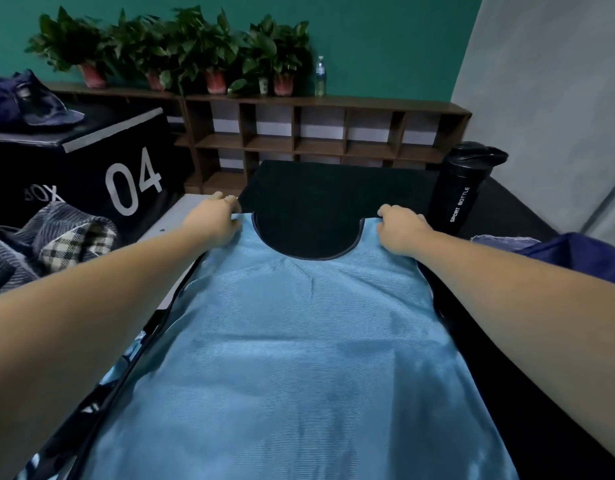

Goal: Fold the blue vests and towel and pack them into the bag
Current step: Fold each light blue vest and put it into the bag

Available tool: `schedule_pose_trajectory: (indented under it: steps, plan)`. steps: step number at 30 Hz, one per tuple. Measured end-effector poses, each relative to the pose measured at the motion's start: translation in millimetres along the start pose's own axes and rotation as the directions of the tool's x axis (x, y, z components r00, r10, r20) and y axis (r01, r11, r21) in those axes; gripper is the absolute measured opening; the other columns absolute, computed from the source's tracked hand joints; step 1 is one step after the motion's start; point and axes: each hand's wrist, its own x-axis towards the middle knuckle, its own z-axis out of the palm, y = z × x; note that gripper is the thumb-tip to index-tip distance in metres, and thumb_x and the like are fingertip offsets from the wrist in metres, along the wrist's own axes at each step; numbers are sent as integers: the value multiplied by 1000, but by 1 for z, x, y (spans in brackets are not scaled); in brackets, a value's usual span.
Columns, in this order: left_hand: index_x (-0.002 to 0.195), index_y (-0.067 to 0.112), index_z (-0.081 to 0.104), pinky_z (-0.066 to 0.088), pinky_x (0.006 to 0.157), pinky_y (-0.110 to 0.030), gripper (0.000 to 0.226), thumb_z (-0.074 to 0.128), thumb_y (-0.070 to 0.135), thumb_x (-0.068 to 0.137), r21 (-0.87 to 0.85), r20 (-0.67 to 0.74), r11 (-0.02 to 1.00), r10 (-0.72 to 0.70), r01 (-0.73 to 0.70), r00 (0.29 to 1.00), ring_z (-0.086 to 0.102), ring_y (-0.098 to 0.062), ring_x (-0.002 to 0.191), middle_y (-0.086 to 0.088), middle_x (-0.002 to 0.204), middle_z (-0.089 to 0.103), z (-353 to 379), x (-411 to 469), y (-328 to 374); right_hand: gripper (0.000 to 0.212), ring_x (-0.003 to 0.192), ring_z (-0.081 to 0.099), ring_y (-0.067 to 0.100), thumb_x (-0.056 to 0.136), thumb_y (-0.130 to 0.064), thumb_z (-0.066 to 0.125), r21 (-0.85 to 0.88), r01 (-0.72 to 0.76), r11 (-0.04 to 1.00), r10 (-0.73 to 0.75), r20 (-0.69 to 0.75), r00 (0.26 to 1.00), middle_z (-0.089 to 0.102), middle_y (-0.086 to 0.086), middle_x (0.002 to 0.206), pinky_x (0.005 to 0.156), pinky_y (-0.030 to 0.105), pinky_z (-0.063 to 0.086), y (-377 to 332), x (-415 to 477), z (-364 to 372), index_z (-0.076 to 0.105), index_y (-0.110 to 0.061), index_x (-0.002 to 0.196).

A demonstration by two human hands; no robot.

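A light blue mesh vest (299, 341) with dark trim lies spread flat on a black surface (334, 195), neckline away from me. My left hand (214, 220) grips its left shoulder strap with curled fingers. My right hand (399, 230) grips the right shoulder strap the same way. A dark blue bag (576, 251) shows at the right edge, partly hidden by my right arm. A striped and checked grey towel (56, 237) lies bunched at the left.
A black sport bottle (462, 188) stands at the far right of the surface. A black box marked 04 (91, 161) with dark blue cloth (25, 102) on top sits at the left. Wooden shelves (316, 133) with potted plants line the green wall.
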Motion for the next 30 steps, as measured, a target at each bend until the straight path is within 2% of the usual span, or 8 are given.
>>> schedule_pose_trajectory:
  steps: [4, 7, 11, 14, 18, 21, 26, 30]
  plan:
    - [149, 17, 55, 47, 108, -45, 48, 62, 25, 103, 24, 78, 999, 46, -48, 996, 54, -38, 132, -13, 142, 54, 3, 21, 9, 33, 120, 57, 33, 101, -15, 46, -13, 3, 1000, -3, 15, 1000, 63, 9, 127, 100, 45, 37, 9, 10, -1, 56, -15, 132]
    - [153, 22, 49, 41, 112, -51, 55, 62, 37, 102, 118, 132, 993, 2, -17, 991, 43, -39, 139, -14, 146, 47, 2, 32, 16, 38, 120, 56, 33, 95, -19, 53, -37, -9, 999, 10, 31, 999, 62, 8, 125, 105, 48, 35, 13, 15, -6, 57, -17, 133]
    - [133, 28, 61, 36, 111, -56, 39, 61, 47, 99, 201, 179, 979, -79, 42, 981, 35, -40, 138, -14, 140, 41, -4, 39, 21, 26, 113, 51, 31, 89, -25, 56, -101, -63, 993, 69, 56, 996, 62, 5, 112, 101, 47, 35, 13, 15, -15, 63, -20, 114]
    - [107, 27, 60, 36, 111, -57, 21, 67, 43, 94, 176, 169, 984, -69, 39, 983, 43, -37, 129, -11, 132, 45, -11, 35, 25, 21, 109, 49, 31, 85, -23, 59, -147, -37, 988, 40, 19, 999, 59, 7, 107, 101, 46, 37, 11, 9, -24, 63, -20, 105]
    - [99, 18, 56, 50, 90, -45, 19, 69, 26, 89, 68, 102, 998, -27, 20, 994, 61, -34, 94, -7, 102, 66, -30, 23, 30, 17, 102, 59, 31, 84, -11, 57, -33, -16, 999, 16, -15, 1000, 64, 6, 97, 96, 42, 37, 13, 3, -37, 62, -15, 100]
    - [106, 21, 57, 52, 87, -43, 25, 74, 22, 88, 46, 45, 999, -16, 14, 999, 63, -34, 98, -7, 106, 68, -54, 15, 32, 16, 102, 59, 32, 87, -6, 54, 25, -4, 1000, 5, -37, 999, 62, 6, 98, 89, 41, 40, 12, -4, -59, 58, -18, 97]
    - [122, 18, 61, 46, 94, -45, 31, 70, 19, 93, 81, -161, 997, 29, -16, 986, 62, -41, 111, -15, 114, 68, -104, 14, 47, 19, 95, 62, 39, 88, -2, 52, 78, -27, 997, 48, -277, 960, 63, 12, 101, 76, 39, 48, 7, -10, -112, 59, -17, 95]
    - [123, 19, 65, 50, 99, -48, 31, 65, 14, 92, 81, -294, 996, 48, -26, 955, 62, -42, 110, -16, 114, 71, -144, 9, 54, 17, 100, 59, 42, 91, -2, 50, 87, -41, 995, 74, -412, 908, 62, 16, 103, 81, 44, 53, -1, -20, -152, 57, -16, 99]
